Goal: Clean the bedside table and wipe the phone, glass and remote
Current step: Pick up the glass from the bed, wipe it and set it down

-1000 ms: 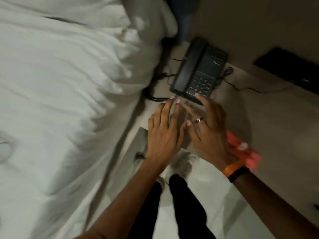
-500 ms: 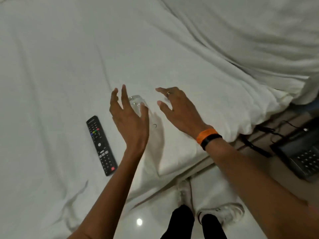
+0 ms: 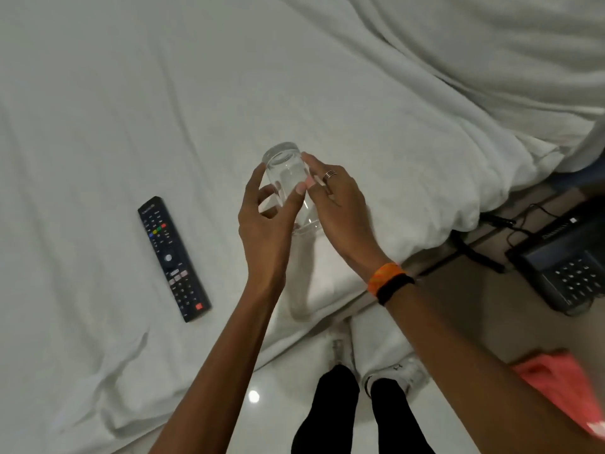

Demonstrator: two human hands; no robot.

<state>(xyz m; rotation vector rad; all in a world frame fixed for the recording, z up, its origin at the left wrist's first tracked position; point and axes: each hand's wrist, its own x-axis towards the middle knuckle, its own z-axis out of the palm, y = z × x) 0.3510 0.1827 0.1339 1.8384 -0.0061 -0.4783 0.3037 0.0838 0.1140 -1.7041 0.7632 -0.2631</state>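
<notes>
A clear drinking glass is held above the white bed, tilted with its thick base up and away from me. My left hand wraps it from the left, thumb across its front. My right hand, with a ring and an orange and black wristband, grips it from the right. A black remote lies on the sheet to the left of my hands. The black desk phone sits on the bedside table at the right edge. A pink-red cloth lies at the lower right.
The white bed sheet fills most of the view, with a rumpled duvet at the top right. Black cables run beside the phone. My legs and white shoes stand on a glossy white floor below.
I turned from the phone on the bedside table to the bed. Both hands, open beside the glass half a second ago, have closed on it and lifted it.
</notes>
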